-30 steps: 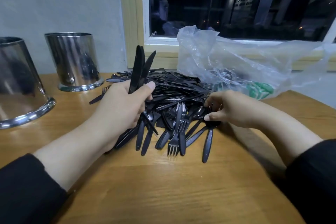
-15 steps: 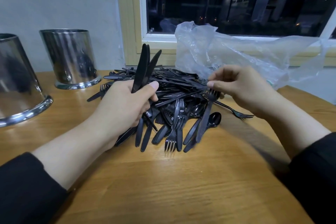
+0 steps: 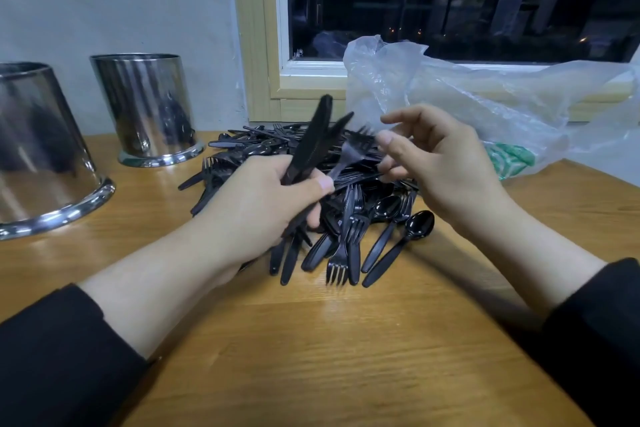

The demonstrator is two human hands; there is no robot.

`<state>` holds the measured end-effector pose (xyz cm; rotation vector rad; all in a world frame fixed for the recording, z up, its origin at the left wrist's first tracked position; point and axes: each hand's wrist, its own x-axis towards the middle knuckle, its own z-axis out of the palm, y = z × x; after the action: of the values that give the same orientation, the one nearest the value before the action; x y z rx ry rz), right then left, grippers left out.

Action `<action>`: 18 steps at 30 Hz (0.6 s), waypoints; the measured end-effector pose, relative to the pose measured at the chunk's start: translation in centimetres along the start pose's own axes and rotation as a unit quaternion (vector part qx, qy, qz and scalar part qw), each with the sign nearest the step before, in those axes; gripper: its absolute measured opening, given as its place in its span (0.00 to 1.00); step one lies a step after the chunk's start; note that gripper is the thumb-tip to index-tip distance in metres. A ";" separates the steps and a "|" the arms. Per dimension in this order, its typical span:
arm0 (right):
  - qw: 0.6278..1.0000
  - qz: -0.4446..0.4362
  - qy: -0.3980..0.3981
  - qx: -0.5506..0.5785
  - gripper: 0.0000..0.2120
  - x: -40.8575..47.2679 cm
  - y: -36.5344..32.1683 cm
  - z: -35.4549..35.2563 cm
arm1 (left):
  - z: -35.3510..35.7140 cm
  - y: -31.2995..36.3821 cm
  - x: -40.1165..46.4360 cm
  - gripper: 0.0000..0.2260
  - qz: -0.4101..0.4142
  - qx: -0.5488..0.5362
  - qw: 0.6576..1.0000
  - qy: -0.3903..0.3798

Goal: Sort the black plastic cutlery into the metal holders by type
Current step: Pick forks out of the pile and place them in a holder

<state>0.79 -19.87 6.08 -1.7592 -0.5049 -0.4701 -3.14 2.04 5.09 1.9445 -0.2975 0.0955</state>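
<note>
Passing fork [image 3: 349, 156] into left hand [image 3: 263, 208], right hand [image 3: 436, 163] releasing

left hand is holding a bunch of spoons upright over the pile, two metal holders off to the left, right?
Not spoons: the head view shows the left hand gripping black knives, blades up, over the pile. The two metal holders do stand off to the left.

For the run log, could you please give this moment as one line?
left hand: holds knives and fork | right hand: releasing fork | pile: unsorted | holders: untouched
</note>
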 end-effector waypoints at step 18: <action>0.871 -0.142 -0.271 -0.385 0.13 -0.3 1.3 -0.8 | -0.5 -0.4 0.4 0.10 0.012 -0.027 0.998 0.056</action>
<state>1.19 -21.00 5.11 -2.6292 -1.0942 -0.3999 -2.61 2.54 4.98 1.8742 -0.2465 0.2097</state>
